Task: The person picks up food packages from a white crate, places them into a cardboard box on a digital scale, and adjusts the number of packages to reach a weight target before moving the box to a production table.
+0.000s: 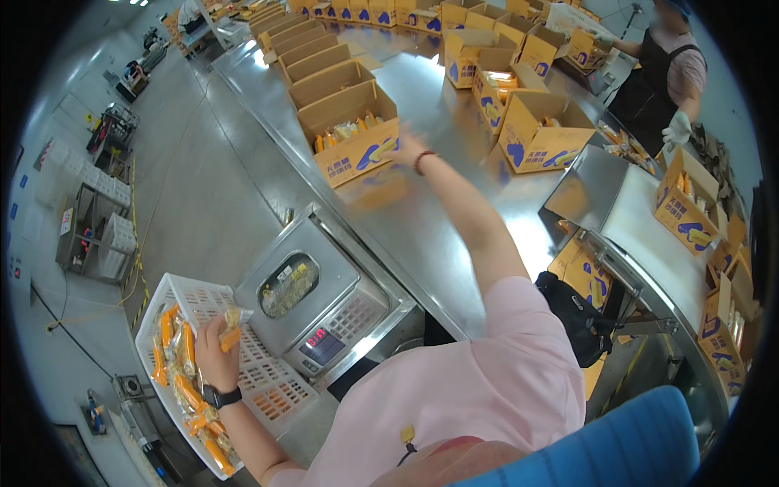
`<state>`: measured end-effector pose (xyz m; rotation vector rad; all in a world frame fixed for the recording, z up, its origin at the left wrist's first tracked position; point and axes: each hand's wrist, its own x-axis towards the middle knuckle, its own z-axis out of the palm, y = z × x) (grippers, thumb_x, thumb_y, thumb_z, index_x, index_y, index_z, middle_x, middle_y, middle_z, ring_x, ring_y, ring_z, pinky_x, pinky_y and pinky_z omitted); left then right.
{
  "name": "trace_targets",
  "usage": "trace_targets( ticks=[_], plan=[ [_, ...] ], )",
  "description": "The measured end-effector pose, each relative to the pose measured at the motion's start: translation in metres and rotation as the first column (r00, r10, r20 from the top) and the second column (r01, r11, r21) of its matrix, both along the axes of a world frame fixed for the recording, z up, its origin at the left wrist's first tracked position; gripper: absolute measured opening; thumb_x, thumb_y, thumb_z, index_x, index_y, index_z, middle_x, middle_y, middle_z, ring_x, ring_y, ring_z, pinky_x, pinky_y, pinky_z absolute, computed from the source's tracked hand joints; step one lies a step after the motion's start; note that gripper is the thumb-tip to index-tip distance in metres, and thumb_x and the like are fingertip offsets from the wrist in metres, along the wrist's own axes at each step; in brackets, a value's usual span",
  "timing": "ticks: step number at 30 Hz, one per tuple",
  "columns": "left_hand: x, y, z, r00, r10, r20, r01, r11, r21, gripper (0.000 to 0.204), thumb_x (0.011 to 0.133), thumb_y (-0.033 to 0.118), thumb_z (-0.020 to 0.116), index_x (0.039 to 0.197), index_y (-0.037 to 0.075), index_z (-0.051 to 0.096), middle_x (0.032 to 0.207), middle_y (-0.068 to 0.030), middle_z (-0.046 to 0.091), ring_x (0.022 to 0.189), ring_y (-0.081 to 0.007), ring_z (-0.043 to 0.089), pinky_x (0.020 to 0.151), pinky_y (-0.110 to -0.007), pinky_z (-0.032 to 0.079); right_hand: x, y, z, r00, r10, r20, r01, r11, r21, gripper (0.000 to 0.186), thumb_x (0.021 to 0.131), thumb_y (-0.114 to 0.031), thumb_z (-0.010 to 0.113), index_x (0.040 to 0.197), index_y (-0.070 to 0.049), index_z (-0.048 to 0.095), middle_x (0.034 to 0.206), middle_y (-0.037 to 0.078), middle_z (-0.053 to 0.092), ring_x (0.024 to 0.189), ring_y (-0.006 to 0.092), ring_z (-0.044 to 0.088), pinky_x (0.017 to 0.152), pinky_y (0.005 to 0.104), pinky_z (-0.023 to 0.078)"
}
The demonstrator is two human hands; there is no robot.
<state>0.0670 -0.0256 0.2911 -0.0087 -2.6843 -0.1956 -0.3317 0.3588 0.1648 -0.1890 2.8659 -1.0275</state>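
Observation:
My left hand [217, 357], with a dark watch on its wrist, is closed around an orange-and-clear wrapped packet [233, 331] above the white plastic basket [182, 284]. Several similar orange packets [191, 390] lie in that basket. My right arm reaches out over the metal table. Its hand [411, 146], with a red bracelet at the wrist, is at the right side of an open yellow cardboard box [345, 166]. Motion smears its fingers, so I cannot tell their grip. Wrapped packets [349, 130] lie inside the box.
A metal scale [312, 292] with a lit display stands beside the basket. Open boxes [320, 61] line the table's left edge, and more boxes [540, 134] stand to the right. A gloved co-worker [665, 73] stands far right, by a white conveyor [641, 203].

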Motion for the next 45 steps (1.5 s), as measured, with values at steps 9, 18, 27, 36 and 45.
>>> trace_targets(
  ticks=[9, 18, 27, 36, 45],
  plan=[
    [-0.003, -0.005, 0.011, 0.996, -0.002, -0.093, 0.012, 0.994, 0.109, 0.050, 0.063, -0.007, 0.066, 0.109, 0.005, 0.052, 0.102, -0.0133, 0.054, 0.093, -0.0316, 0.055, 0.080, -0.036, 0.045, 0.043, 0.324, 0.054, 0.869, -0.373, -0.325, 0.480, 0.480, 0.734, 0.029, 0.090, -0.020, 0.041, 0.109, -0.018, 0.062, 0.118, 0.014, 0.058, 0.105, 0.0233, 0.056, 0.094, 0.0447, 0.030],
    [0.012, 0.000, 0.026, 0.984, 0.031, -0.177, -0.024, 0.999, 0.042, 0.045, 0.069, -0.001, 0.068, 0.111, 0.007, 0.054, 0.104, -0.0117, 0.056, 0.095, -0.0307, 0.056, 0.082, -0.035, 0.046, 0.168, 0.196, 0.081, 0.970, 0.217, -0.113, -0.040, 0.594, 0.804, 0.016, 0.081, -0.015, 0.052, 0.094, -0.014, 0.061, 0.082, 0.007, 0.064, 0.081, 0.0254, 0.064, 0.067, 0.0385, 0.050],
    [0.016, 0.004, 0.025, 0.980, -0.074, -0.183, 0.099, 0.987, 0.130, 0.045, 0.066, 0.002, 0.069, 0.108, 0.007, 0.056, 0.101, -0.0110, 0.057, 0.091, -0.0290, 0.058, 0.076, -0.034, 0.048, 0.226, 0.028, 0.165, 0.438, 0.713, -0.547, -0.323, 0.693, 0.644, 0.015, 0.076, -0.013, 0.053, 0.091, -0.015, 0.058, 0.079, 0.002, 0.062, 0.071, 0.0195, 0.062, 0.057, 0.0311, 0.049],
    [0.030, -0.032, 0.013, 0.943, 0.118, -0.311, -0.038, 0.967, 0.250, 0.042, 0.069, 0.006, 0.067, 0.109, 0.011, 0.056, 0.103, -0.0066, 0.058, 0.094, -0.0267, 0.058, 0.076, -0.031, 0.048, 0.291, -0.171, 0.091, 0.183, 0.943, -0.279, -0.678, 0.326, 0.659, 0.016, 0.076, -0.015, 0.055, 0.093, -0.014, 0.055, 0.087, 0.004, 0.061, 0.077, 0.0199, 0.062, 0.063, 0.0304, 0.050],
    [0.038, -0.030, 0.018, 0.911, 0.112, -0.397, -0.047, 0.985, 0.169, 0.045, 0.067, 0.006, 0.070, 0.110, 0.013, 0.057, 0.104, -0.0051, 0.059, 0.093, -0.0258, 0.058, 0.076, -0.032, 0.048, 0.307, -0.128, 0.079, 0.473, 0.493, -0.730, -0.664, 0.744, 0.072, 0.062, 0.073, -0.009, 0.068, 0.129, -0.005, 0.042, 0.134, 0.017, 0.040, 0.129, 0.0402, 0.029, 0.104, 0.0487, 0.026]
  ],
)
